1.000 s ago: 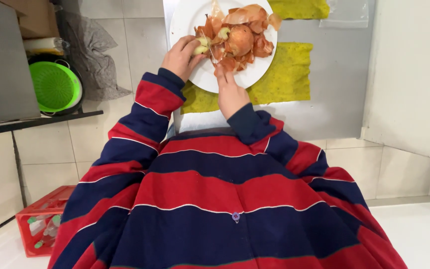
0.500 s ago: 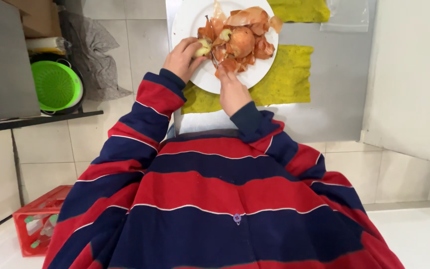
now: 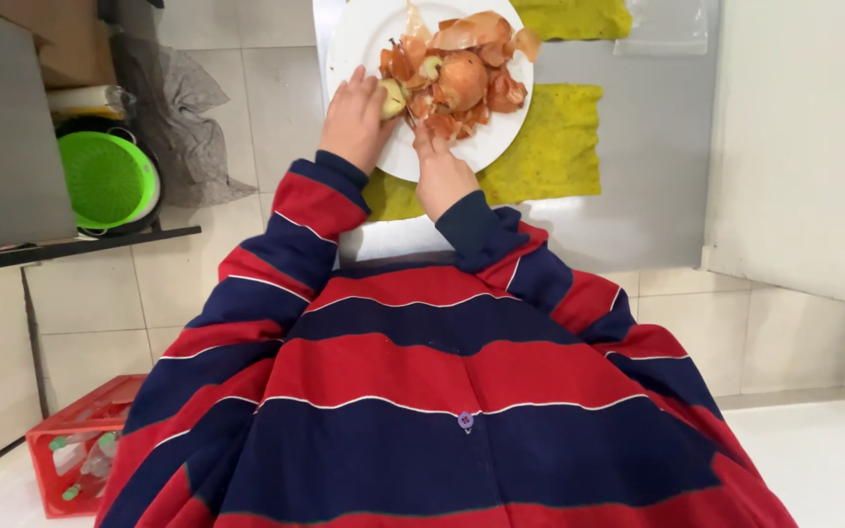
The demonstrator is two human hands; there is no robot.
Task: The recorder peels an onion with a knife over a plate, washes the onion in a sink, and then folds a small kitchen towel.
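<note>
A white plate (image 3: 359, 39) on the steel counter holds a heap of orange-brown onion skins (image 3: 486, 34) and a brown unpeeled onion (image 3: 462, 80). My left hand (image 3: 354, 117) rests on the plate's left side and grips a small pale peeled onion (image 3: 393, 98). My right hand (image 3: 442, 176) lies at the plate's near rim. Its fingers are drawn together and point at the small onion and the skins beside it. What they pinch is too small to make out.
A yellow cloth (image 3: 555, 147) lies under the plate on the steel counter (image 3: 657, 196), with a clear plastic bag (image 3: 667, 24) at the far edge. To the left are a green colander (image 3: 105, 181) and a grey rag (image 3: 183, 108). A red crate (image 3: 75, 450) of bottles stands on the floor.
My right hand's fingers have crept a little up onto the plate toward the small onion. My left hand keeps its hold on it.
</note>
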